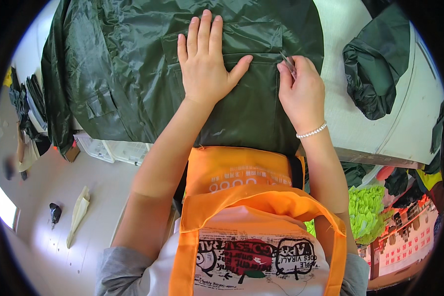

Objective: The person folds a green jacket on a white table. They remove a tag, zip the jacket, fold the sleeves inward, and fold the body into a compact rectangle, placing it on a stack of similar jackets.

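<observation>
A dark green garment (pixel 251 106) lies spread across a pale tabletop (pixel 339 24), its near edge hanging by the lap of a worker in an orange-trimmed apron (pixel 187 251). The left hand (pixel 202 74) rests flat over the pocket flap (pixel 255 39), fingers slightly parted, its grip clasping nothing. The right hand (pixel 305 89), its wrist ringed by a beaded bracelet (pixel 312 131), has its grip pinched on a slim pointed tool (pixel 289 67) at the flap's right end; whether the tip touches cloth cannot be told. The glossy fabric looks light, limp and rather slippery, likely best steadied with a flat palm and taken by a seam or doubled edge. A green bundle (pixel 372 69) sits right.
</observation>
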Demonstrator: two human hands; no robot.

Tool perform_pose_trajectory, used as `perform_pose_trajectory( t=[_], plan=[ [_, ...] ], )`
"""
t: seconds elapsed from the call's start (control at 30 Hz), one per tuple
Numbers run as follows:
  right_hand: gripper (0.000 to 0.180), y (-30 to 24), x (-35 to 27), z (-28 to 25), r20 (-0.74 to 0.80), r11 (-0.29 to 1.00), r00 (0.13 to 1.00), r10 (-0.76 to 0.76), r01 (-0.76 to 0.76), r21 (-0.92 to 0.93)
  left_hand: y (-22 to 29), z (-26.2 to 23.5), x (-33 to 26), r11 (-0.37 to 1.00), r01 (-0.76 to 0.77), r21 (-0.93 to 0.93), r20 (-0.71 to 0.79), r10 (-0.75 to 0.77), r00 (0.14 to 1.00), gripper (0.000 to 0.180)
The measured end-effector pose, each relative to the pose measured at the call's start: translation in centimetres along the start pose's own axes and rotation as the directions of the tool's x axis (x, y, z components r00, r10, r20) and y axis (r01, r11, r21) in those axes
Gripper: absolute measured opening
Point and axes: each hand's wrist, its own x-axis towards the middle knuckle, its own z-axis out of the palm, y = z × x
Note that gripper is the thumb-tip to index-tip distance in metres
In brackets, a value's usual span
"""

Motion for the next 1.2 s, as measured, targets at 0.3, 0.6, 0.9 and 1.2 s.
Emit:
perform_pose_trajectory(
  t=[0.3, 0.6, 0.9, 1.2],
  plan=[
    [0.014, 1.3, 0.0, -0.3, -0.04, 0.987, 0.999, -0.035, 0.041, 0.158, 0.0, 0.0, 0.0, 1.0, 0.007, -0.019, -0.03, -0.007, 1.0, 0.079],
    [0.013, 1.3, -0.2, 0.6, -0.103, 0.988, 0.987, -0.122, 0.131, 0.083, 0.2, -0.3, 0.1, 0.999, -0.011, -0.053, -0.037, 0.009, 0.999, 0.074],
    [0.01, 1.1, -1.2, 0.5, -0.098, 0.968, 0.983, -0.153, 0.169, 0.187, 2.5, -2.2, 3.2, 0.826, -0.057, -0.562, 0.14, 0.162, 0.977, 0.063],
    [0.006, 0.3, -1.7, 0.4, 0.004, 0.826, 1.0, 0.022, -0.02, 0.564, 1.7, -3.1, 3.0, 0.731, -0.311, -0.607, 0.041, 0.42, 0.907, 0.019]
  ],
)
